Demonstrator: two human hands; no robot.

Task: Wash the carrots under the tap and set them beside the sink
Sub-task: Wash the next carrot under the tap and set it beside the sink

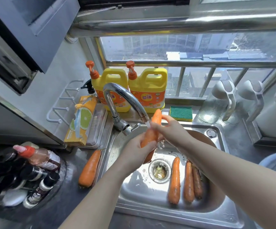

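Observation:
An orange carrot (152, 129) is held upright and tilted under the chrome tap (125, 98), where water runs from the spout. My left hand (137, 151) grips its lower, thick end. My right hand (168, 129) holds its upper part, thumb and fingers curled round it near the tip. Three more carrots (175, 179) (188, 179) (197, 182) lie side by side in the steel sink (150, 202), right of the drain. One carrot (90, 169) lies on the counter just left of the sink.
Two yellow detergent jugs (148, 90) stand behind the tap, with a green sponge (181, 113) to their right. A box and tray (84, 119) sit at the back left. Several bottles (26, 176) crowd the left counter. Clear jugs (216, 103) stand at the right.

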